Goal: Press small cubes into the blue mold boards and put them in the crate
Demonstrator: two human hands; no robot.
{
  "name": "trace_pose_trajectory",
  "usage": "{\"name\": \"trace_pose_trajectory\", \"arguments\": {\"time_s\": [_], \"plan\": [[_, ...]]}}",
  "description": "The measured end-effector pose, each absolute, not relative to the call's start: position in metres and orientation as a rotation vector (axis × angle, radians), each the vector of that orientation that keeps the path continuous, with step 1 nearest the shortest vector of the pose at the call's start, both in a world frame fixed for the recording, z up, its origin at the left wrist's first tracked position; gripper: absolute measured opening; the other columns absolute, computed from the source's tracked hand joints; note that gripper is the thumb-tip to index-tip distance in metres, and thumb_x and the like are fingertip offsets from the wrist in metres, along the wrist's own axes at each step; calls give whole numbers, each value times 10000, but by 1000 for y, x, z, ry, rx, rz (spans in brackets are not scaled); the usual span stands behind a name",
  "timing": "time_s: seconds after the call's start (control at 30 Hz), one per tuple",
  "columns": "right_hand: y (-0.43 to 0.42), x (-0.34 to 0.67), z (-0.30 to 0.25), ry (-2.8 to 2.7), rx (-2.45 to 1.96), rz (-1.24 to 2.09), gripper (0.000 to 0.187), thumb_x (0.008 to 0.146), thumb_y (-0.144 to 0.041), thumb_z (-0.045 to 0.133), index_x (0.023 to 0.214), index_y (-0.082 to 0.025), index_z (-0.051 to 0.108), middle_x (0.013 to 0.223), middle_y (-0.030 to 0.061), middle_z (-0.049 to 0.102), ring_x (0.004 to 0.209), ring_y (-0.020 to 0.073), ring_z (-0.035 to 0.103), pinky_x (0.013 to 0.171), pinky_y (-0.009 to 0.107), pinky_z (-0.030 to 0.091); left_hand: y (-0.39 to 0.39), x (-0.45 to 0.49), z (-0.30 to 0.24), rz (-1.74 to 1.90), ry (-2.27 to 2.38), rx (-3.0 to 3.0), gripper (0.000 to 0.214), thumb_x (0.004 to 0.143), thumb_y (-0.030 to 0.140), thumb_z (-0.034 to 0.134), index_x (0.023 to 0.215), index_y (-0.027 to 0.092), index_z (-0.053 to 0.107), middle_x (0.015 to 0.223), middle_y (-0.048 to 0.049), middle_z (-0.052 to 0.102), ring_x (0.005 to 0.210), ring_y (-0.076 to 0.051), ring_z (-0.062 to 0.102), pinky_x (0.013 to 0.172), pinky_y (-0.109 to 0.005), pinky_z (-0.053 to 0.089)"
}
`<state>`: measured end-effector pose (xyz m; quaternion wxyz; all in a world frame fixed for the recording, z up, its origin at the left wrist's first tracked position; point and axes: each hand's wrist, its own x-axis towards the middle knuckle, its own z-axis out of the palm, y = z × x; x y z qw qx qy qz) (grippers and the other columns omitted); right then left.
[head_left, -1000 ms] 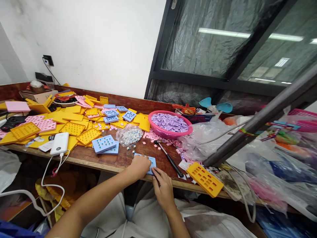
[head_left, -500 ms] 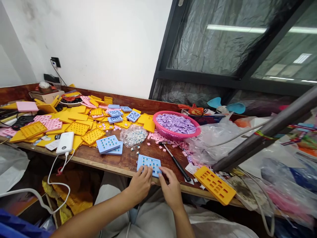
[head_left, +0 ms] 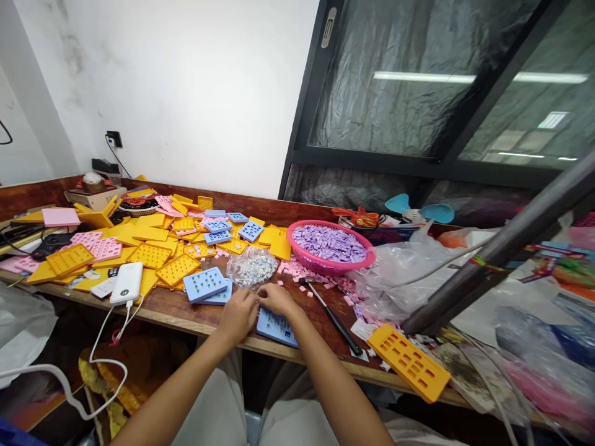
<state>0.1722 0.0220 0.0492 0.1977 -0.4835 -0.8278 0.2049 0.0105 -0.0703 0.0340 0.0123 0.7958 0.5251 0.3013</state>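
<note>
The left hand (head_left: 238, 314) and right hand (head_left: 277, 298) meet, fingers bent together, at the far left corner of a blue board (head_left: 275, 328); I cannot tell whether they grip a small piece. The board lies flat at the front edge of the counter (head_left: 174, 307). Just beyond sits a clear bag (head_left: 252, 269) of small pieces; leftward, 2 blue boards (head_left: 204, 284) overlap. Rightward lie a hammer (head_left: 331, 315), then 1 yellow board (head_left: 411, 364). Farther back, a pink basket (head_left: 323, 264) holds purple tiles (head_left: 328, 242).

left hand (head_left: 240, 316): held curled | right hand (head_left: 277, 300): held just beside it | left forearm (head_left: 186, 387), right forearm (head_left: 335, 378): extended forward, angled inward | grip: hidden
</note>
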Motion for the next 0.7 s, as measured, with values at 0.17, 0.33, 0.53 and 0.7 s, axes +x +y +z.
{"name": "trace_pose_trajectory", "arguments": {"time_s": [0.17, 0.33, 0.53, 0.7], "plan": [[8, 182, 52, -2223, -1303, 501, 113, 857, -270, 671, 805, -192, 734, 883, 57, 759, 864, 222, 678, 787, 309, 480, -25, -6, 36, 562, 1883, 2364, 235, 1014, 258, 460, 1086, 173, 668, 1125, -115, 668, 1045, -225, 638, 899, -332, 487], [-33, 219, 58, -1863, -1124, 781, 343, 945, -512, 575, 913, -189, 688, 872, 57, 719, 815, 220, 659, 763, 330, 520, -9, 3, 31, 508, 1893, 2304, 197, 983, 271, 520, 1039, 148, 663, 1068, -144, 709, 971, -238, 671, 852, -335, 495], [-80, 257, 37, -1372, -975, 1096, 471, 887, -617, 655, 1114, -206, 683, 838, 39, 666, 778, 191, 633, 711, 308, 519, -19, 3, 36, 614, 1693, 2344, 229, 963, 203, 494, 1107, 164, 669, 1086, -111, 702, 1019, -224, 653, 911, -321, 479], [-88, 267, 13, -1172, -906, 1189, 548, 752, -717, 742, 927, -201, 680, 712, 8, 619, 674, 172, 600, 642, 298, 495, -44, 11, 46, 899, 1146, 2297, 300, 1015, 312, 442, 1127, 202, 697, 1093, -84, 661, 1031, -199, 626, 959, -322, 476]]}}
